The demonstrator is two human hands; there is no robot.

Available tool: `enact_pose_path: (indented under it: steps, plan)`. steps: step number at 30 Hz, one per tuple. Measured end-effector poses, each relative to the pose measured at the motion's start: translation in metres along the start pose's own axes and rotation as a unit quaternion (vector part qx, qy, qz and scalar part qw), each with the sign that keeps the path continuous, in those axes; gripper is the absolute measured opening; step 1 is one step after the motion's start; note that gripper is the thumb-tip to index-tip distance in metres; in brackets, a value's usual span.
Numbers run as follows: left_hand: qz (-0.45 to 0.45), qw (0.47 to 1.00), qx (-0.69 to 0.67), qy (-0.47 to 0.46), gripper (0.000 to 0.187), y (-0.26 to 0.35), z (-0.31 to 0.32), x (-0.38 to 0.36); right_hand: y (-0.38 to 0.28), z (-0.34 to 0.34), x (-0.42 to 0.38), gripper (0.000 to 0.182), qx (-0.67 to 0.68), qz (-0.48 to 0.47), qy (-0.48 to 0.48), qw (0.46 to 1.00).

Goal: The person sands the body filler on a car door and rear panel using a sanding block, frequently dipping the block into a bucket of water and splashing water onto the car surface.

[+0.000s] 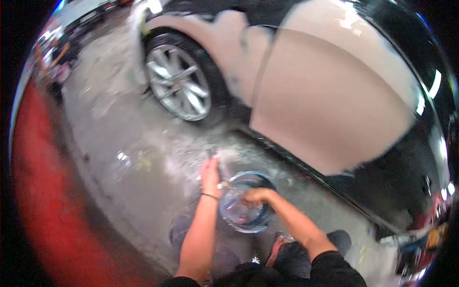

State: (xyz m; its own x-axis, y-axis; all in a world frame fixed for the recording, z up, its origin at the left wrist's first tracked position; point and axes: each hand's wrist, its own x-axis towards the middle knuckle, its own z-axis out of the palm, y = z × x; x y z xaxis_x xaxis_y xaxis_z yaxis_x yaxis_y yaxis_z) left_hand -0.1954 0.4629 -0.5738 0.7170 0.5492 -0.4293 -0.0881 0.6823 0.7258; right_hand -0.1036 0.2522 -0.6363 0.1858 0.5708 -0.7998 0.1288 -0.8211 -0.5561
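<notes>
A clear bluish bucket (233, 224) stands on the wet floor in front of me, with water in it. My right hand (256, 196) reaches over its rim, fingers pointing down inside; they are blurred, and anything in them is hidden. Just left of the bucket, my left hand (209, 176) is raised with its fingers closed round a narrow dark thing (211, 153), whose end shows past the fingertips. Motion blur hides what kind of thing it is. A dark band circles my left wrist.
A car with a beige-pink sanded door (330, 95) and black lower panels stands ahead and to the right. Its silver-spoked wheel (179, 81) is at upper left. Red flooring (43, 191) runs along the left. Another person (55, 60) is at far left. Colourful items (420, 246) lie at lower right.
</notes>
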Motion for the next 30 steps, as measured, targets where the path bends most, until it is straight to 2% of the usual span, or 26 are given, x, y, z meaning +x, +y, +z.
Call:
enact_pose_path:
  steps: [2, 4, 5, 6, 7, 9, 10, 11, 12, 14, 15, 16, 17, 18, 20, 23, 26, 29, 30]
  plan:
    - [0.004, 1.000, 0.007, -0.002, 0.024, -0.007, 0.004, 0.003, -0.091, -0.054, -0.116, 0.036, -0.004, -0.062, 0.065, 0.996]
    - [0.030, 1.000, -0.005, -0.007, 0.020, -0.031, 0.008, 0.010, -0.184, -0.105, -0.243, 0.028, -0.056, -0.184, 0.195, 0.962]
    - [0.049, 0.999, -0.002, -0.011, 0.019, -0.051, 0.006, 0.019, -0.224, -0.114, -0.309, 0.029, 0.046, -0.221, 0.279, 0.933]
    - [0.067, 0.998, -0.001, -0.012, 0.018, -0.060, 0.009, 0.024, -0.243, -0.136, -0.349, 0.027, 0.090, -0.266, 0.389, 0.877]
    - [0.065, 0.998, 0.003, -0.020, 0.018, -0.051, 0.018, 0.011, -0.255, -0.149, -0.377, 0.032, 0.189, -0.424, 0.454, 0.760]
    - [0.090, 0.995, 0.021, -0.033, 0.018, -0.065, 0.040, -0.003, -0.237, -0.177, -0.438, 0.044, 0.185, -0.495, 0.559, 0.639]
    - [0.093, 0.994, 0.028, -0.043, 0.018, -0.064, 0.035, -0.002, -0.235, -0.171, -0.450, 0.054, 0.160, -0.474, 0.612, 0.613]
    - [0.073, 0.994, 0.043, -0.068, 0.034, -0.071, 0.034, -0.001, -0.209, -0.173, -0.452, 0.052, 0.206, -0.483, 0.605, 0.598]
    - [0.060, 0.994, 0.027, -0.086, 0.041, -0.073, 0.039, -0.005, -0.177, -0.175, -0.438, 0.051, 0.250, -0.490, 0.597, 0.584]
    - [0.034, 0.992, -0.003, -0.120, 0.056, -0.065, 0.049, -0.019, -0.111, -0.156, -0.391, 0.045, 0.249, -0.377, 0.554, 0.699]
    - [0.010, 0.982, -0.030, -0.184, 0.074, -0.059, 0.050, -0.025, -0.084, -0.138, -0.350, 0.039, 0.327, -0.313, 0.522, 0.723]
    - [0.010, 0.975, -0.054, -0.217, 0.076, -0.060, 0.051, -0.027, -0.046, -0.117, -0.307, 0.038, 0.303, -0.229, 0.489, 0.785]
    - [-0.010, 0.971, -0.069, -0.227, 0.076, -0.054, 0.055, -0.037, -0.011, -0.098, -0.265, 0.042, 0.275, -0.175, 0.400, 0.857]
    - [-0.028, 0.967, -0.086, -0.237, 0.076, -0.048, 0.059, -0.047, 0.019, -0.072, -0.221, 0.051, 0.306, -0.175, 0.353, 0.867]
    - [-0.053, 0.947, -0.083, -0.305, 0.079, -0.048, 0.050, -0.045, 0.015, -0.028, -0.178, 0.061, 0.345, -0.082, 0.307, 0.883]
    - [-0.095, 0.929, -0.070, -0.349, 0.078, -0.035, 0.046, -0.051, -0.008, -0.001, -0.162, 0.071, 0.534, -0.143, 0.144, 0.821]
    - [-0.112, 0.903, -0.079, -0.407, 0.080, -0.012, 0.038, -0.055, -0.032, 0.014, -0.153, 0.072, 0.649, -0.289, -0.045, 0.703]
    - [-0.127, 0.875, -0.115, -0.452, 0.087, 0.007, 0.037, -0.057, -0.066, 0.024, -0.158, 0.070, 0.694, -0.278, -0.007, 0.664]
    - [-0.135, 0.864, -0.135, -0.465, 0.089, 0.012, 0.037, -0.056, -0.065, 0.022, -0.152, 0.068, 0.698, -0.296, -0.042, 0.651]
